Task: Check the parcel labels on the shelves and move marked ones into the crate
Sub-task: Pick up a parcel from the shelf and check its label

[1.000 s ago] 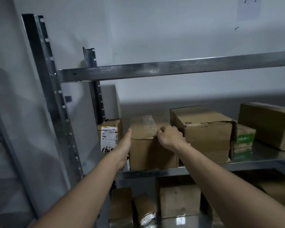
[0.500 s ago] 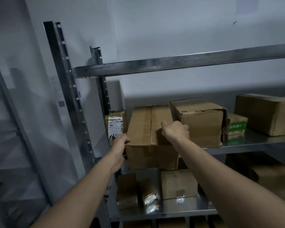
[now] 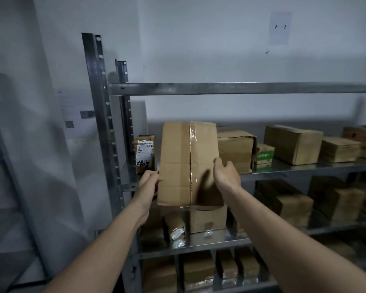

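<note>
While both bare forearms reach up from the bottom of the view, the left hand (image 3: 149,182) curls its fingers round the left edge of a tall cardboard parcel (image 3: 178,166), and the right hand (image 3: 226,174) grips the parcel's right edge, fingers wrapped behind it. The parcel is held between them at the left end of the middle shelf (image 3: 283,169), with its broad face turned toward the camera and a strip of clear tape running down the middle. Its lower edge hangs in front of and below the shelf's front lip; whether its back still rests on the shelf is hard to tell. Just left of it, against the steel upright (image 3: 99,102), stands a small parcel (image 3: 144,152) with a white printed label and black handwriting. Just right of the held parcel sits a dented brown box (image 3: 235,149), then a small green-printed carton (image 3: 264,154), and farther along a larger brown box (image 3: 293,143). Below, the lower shelf carries a plain box (image 3: 207,220) and a shiny wrapped packet (image 3: 175,229). Above runs the upper shelf beam (image 3: 241,88), and on the wall behind hangs a sheet of paper (image 3: 279,27).
</note>
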A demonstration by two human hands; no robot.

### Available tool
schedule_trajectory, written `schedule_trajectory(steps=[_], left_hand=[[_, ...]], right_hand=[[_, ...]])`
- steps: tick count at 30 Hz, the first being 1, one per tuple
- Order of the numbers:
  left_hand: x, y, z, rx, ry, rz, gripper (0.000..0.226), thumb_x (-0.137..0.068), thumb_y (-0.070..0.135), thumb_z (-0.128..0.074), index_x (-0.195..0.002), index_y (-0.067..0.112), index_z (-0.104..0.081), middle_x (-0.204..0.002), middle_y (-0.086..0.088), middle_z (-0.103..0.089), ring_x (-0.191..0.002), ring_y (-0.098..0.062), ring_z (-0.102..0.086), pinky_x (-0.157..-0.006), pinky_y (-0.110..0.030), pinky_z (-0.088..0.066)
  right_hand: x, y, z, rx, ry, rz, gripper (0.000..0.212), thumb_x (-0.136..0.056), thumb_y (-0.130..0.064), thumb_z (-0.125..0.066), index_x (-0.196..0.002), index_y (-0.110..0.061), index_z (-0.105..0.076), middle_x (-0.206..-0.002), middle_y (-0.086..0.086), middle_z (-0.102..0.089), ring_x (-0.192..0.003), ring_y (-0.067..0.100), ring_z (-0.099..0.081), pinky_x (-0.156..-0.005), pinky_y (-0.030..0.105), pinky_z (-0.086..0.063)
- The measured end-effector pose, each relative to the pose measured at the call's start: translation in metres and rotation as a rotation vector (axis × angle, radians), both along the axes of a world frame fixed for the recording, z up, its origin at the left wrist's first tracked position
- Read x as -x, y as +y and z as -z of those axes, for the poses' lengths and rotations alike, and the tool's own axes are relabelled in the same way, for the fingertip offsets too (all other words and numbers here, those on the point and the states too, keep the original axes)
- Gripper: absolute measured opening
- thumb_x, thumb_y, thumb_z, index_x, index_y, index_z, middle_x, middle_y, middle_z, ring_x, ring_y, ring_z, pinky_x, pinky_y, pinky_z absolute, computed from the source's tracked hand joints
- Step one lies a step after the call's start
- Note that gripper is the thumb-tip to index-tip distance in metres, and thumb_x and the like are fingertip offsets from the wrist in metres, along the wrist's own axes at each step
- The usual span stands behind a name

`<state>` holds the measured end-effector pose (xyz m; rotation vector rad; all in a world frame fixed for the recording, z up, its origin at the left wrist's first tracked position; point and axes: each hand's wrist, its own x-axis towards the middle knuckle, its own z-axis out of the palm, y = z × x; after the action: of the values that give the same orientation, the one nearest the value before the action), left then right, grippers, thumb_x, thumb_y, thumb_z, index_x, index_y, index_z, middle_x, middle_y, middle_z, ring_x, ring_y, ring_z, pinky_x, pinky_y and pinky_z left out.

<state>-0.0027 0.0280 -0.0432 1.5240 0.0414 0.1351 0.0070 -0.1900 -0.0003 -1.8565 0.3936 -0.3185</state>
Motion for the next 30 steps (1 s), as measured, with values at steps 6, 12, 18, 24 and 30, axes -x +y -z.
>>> schedule_trajectory(steps=[6, 12, 18, 24, 30], left_hand=[[0.029, -0.017, -0.03, 0.113, 0.0, -0.04, 0.035, -0.104, 0.047, -0.043, -0.106, 0.015, -0.057, -0.106, -0.01, -0.067, -0.103, -0.029, -0.062, -0.092, -0.043, -0.047], [0.046, -0.049, -0.029, 0.126, 0.014, -0.036, 0.052, -0.104, 0.066, -0.029, -0.138, 0.039, -0.057, -0.134, -0.001, -0.061, -0.132, -0.032, -0.052, -0.119, -0.056, -0.036], [0.055, -0.076, -0.021, 0.04, 0.015, -0.044, 0.067, -0.1, 0.073, -0.025, -0.157, 0.041, -0.04, -0.167, -0.002, -0.038, -0.153, -0.033, -0.034, -0.126, -0.061, -0.021], [0.061, -0.084, -0.028, -0.031, -0.024, -0.088, 0.062, -0.104, 0.068, -0.024, -0.153, 0.035, -0.044, -0.154, -0.007, -0.052, -0.142, -0.031, -0.045, -0.11, -0.046, -0.033], [0.065, -0.084, -0.045, -0.007, -0.086, -0.101, 0.057, -0.106, 0.063, -0.027, -0.125, 0.026, -0.066, -0.12, -0.004, -0.074, -0.117, -0.026, -0.063, -0.104, -0.048, -0.04]], right_hand=[[0.015, -0.032, 0.009, -0.252, -0.083, -0.078, 0.041, -0.11, -0.05, -0.035, -0.124, -0.018, -0.057, -0.121, 0.011, -0.062, -0.111, 0.034, -0.061, -0.108, 0.059, -0.048], [0.026, -0.068, 0.011, -0.243, -0.115, -0.179, 0.037, -0.112, -0.054, -0.033, -0.126, -0.026, -0.052, -0.125, 0.005, -0.059, -0.114, 0.028, -0.058, -0.109, 0.058, -0.047], [0.037, -0.091, 0.014, -0.371, -0.089, -0.254, 0.053, -0.108, -0.065, -0.027, -0.138, -0.035, -0.059, -0.14, 0.002, -0.061, -0.13, 0.029, -0.056, -0.119, 0.056, -0.038], [0.041, -0.111, 0.004, -0.379, -0.156, -0.273, 0.042, -0.114, -0.056, -0.023, -0.137, -0.034, -0.051, -0.124, 0.0, -0.055, -0.108, 0.02, -0.052, -0.101, 0.042, -0.035], [0.043, -0.115, -0.011, -0.363, -0.175, -0.251, 0.052, -0.111, -0.059, -0.03, -0.138, -0.026, -0.061, -0.135, 0.002, -0.064, -0.126, 0.024, -0.058, -0.099, 0.043, -0.039]])
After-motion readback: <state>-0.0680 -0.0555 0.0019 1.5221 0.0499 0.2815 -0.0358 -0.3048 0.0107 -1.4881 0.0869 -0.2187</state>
